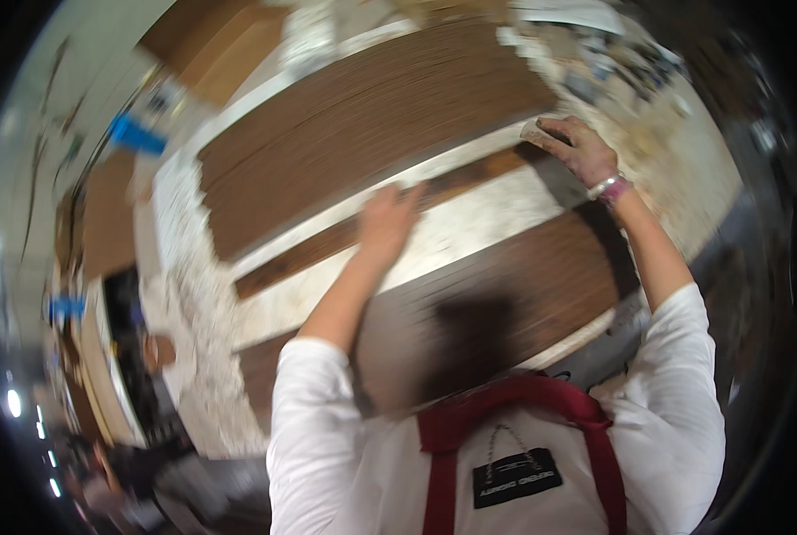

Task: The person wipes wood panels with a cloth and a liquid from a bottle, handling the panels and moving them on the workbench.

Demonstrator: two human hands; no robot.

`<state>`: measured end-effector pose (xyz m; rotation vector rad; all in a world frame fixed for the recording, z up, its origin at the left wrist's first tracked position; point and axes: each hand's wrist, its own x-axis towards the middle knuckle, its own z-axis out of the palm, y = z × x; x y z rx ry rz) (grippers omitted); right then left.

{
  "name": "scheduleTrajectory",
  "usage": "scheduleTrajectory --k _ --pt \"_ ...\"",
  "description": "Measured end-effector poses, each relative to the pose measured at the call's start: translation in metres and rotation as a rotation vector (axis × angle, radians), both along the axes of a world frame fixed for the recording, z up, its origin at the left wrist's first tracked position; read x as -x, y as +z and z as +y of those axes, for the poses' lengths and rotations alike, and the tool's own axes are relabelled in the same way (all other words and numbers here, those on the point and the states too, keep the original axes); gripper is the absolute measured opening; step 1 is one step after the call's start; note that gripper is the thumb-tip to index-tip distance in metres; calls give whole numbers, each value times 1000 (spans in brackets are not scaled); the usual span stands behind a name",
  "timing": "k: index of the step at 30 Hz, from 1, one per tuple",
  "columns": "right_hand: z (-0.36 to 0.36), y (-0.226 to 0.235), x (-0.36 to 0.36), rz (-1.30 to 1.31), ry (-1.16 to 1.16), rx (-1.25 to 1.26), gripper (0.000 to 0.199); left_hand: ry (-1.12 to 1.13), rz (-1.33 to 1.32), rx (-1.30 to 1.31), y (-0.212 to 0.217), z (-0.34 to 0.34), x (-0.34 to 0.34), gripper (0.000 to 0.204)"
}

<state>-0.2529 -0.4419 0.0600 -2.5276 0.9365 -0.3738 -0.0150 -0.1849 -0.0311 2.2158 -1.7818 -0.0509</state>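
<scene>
A narrow dark-brown wooden strip [314, 247] lies slantwise between two wide brown boards, on a whitish, ragged-edged surface [479, 212]. My left hand [388, 221] rests at the middle of the strip, its fingers stretched out but blurred. At the strip's far right end is my right hand [581, 152], its fingers closed around a small pale thing I cannot make out. The wide far board [372, 125] lies beyond the strip. On the near side, the other wide board [541, 299] carries a dark shadow and is partly covered by my left arm.
Brown cardboard [211, 45] stands at the far left, near a blue object [137, 134]. Blurred clutter and a white sheet [572, 13] lie at the far right. Another brown panel [110, 214] leans at the left, with a dark shelf-like opening [127, 312] below it.
</scene>
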Motion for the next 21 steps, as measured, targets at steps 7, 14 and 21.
scheduleTrajectory --k 7,14,21 --pt "235 5 -228 -286 781 162 30 1 -73 423 -52 62 -18 54" --pt "384 -40 -363 46 1299 178 27 90 96 262 -22 72 -7 48" --pt "365 -27 -398 25 1049 378 20 -67 1392 376 -10 73 -12 33"
